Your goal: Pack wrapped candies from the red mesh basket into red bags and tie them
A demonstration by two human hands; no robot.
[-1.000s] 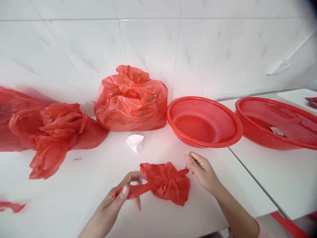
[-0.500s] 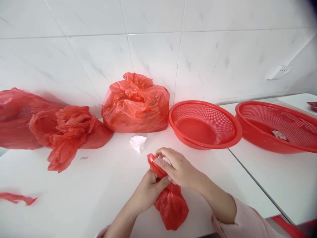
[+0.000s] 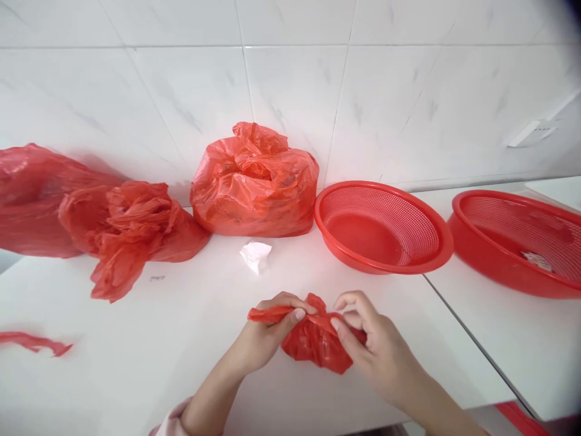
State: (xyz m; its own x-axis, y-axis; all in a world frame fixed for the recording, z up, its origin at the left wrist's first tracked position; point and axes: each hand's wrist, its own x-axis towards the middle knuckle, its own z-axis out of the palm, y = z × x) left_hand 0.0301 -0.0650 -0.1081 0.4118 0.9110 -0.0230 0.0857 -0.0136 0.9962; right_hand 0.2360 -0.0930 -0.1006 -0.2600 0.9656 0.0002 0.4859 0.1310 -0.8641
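Near the front of the white table lies a small red plastic bag (image 3: 318,348) with something bulging inside that I cannot make out. My left hand (image 3: 272,333) pinches one twisted end of the bag's top between thumb and fingers, and that end sticks out to the left. On the other side, my right hand (image 3: 370,339) grips the opposite end of the top with thumb and forefinger. Between the two hands the plastic is drawn across the bag's neck. A crumpled white paper (image 3: 256,257) lies just beyond the hands.
Against the tiled wall stand a large full red bag (image 3: 254,194) and, to its left, more red bags (image 3: 136,224). Two red perforated baskets (image 3: 381,227) sit on the right, the farther one holding small white pieces (image 3: 537,261). A red plastic strip (image 3: 36,342) lies at the left.
My hands have moved apart, from working together at a loop in the bag's top to pulling its two ends sideways. The small bag has shifted away from me, and the view has turned slightly.
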